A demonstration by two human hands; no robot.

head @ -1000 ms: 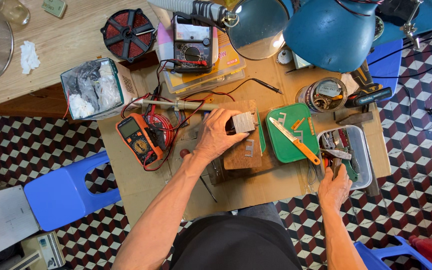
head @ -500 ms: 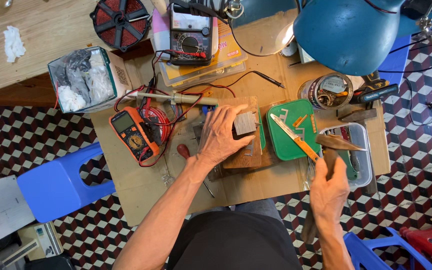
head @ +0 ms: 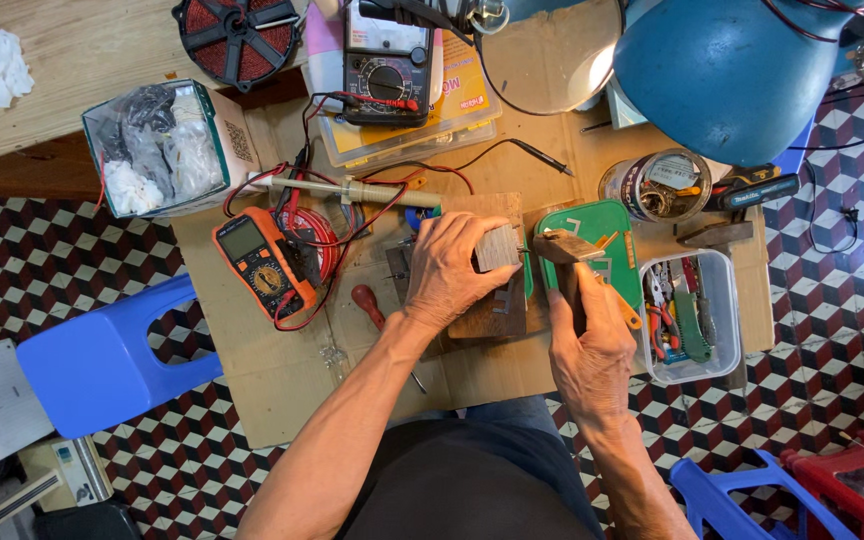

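My left hand [head: 450, 272] presses down on a small grey metal block [head: 499, 246] that sits on a wooden board [head: 500, 316] in the middle of the cardboard-covered table. My right hand [head: 592, 352] grips the wooden handle of a hammer [head: 564, 246]. The hammer's head hangs just right of the block, over the edge of a green tray [head: 607, 222]. An orange-handled tool lies on that tray, partly hidden by my right hand.
An orange multimeter [head: 257, 262] with red leads and a soldering iron [head: 352, 188] lie to the left. Right of the tray stand a clear plastic tub [head: 724, 262] of tools and a round tin [head: 657, 185]. A blue lamp [head: 722, 70] hangs above. Blue stool [head: 102, 360] at left.
My right hand left the plastic tub, came up with the hammer and brought it left to the block. My left hand stayed on the block.
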